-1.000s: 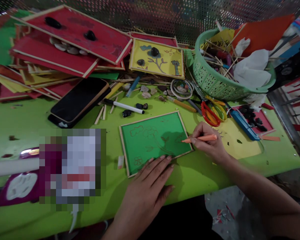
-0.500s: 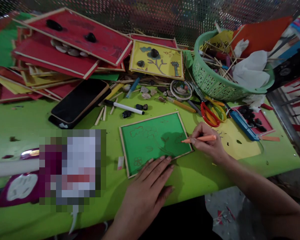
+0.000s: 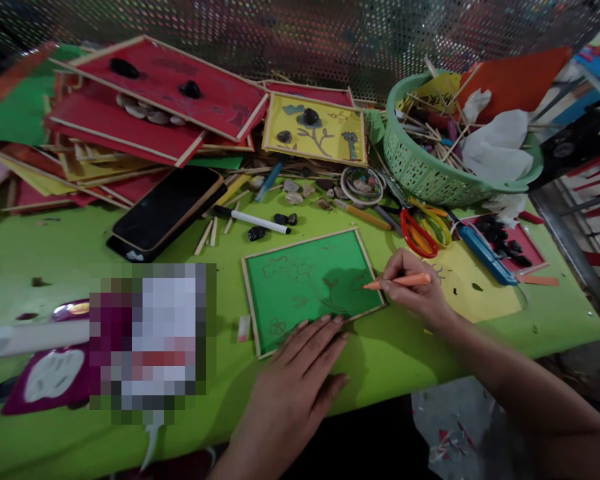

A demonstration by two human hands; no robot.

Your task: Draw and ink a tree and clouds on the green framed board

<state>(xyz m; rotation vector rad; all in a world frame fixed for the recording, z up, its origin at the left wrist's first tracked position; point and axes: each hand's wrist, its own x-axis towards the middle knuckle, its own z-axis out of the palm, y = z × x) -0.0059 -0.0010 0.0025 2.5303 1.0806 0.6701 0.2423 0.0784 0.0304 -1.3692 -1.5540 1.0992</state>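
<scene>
A green card with a thin wooden frame (image 3: 305, 280) lies flat on the lime-green table (image 3: 55, 260), with faint line drawings of flowers and a plant on it. My left hand (image 3: 300, 373) lies flat with fingers stretched out, fingertips pressing the card's near edge. My right hand (image 3: 415, 290) pinches an orange pen (image 3: 397, 282), its tip touching the card near the right edge.
Stacked red and yellow framed cards (image 3: 150, 107) fill the back left. A yellow stone-art card (image 3: 315, 130), a black phone (image 3: 167, 210), a white marker (image 3: 253, 219), pebbles, scissors (image 3: 420, 230), a blue cutter (image 3: 483, 253) and a green basket (image 3: 430, 170) of sticks lie beyond.
Both hands hold almost the same place; the pen tip stays at the card's right side. The view has shifted slightly, so everything sits a little lower in the picture.
</scene>
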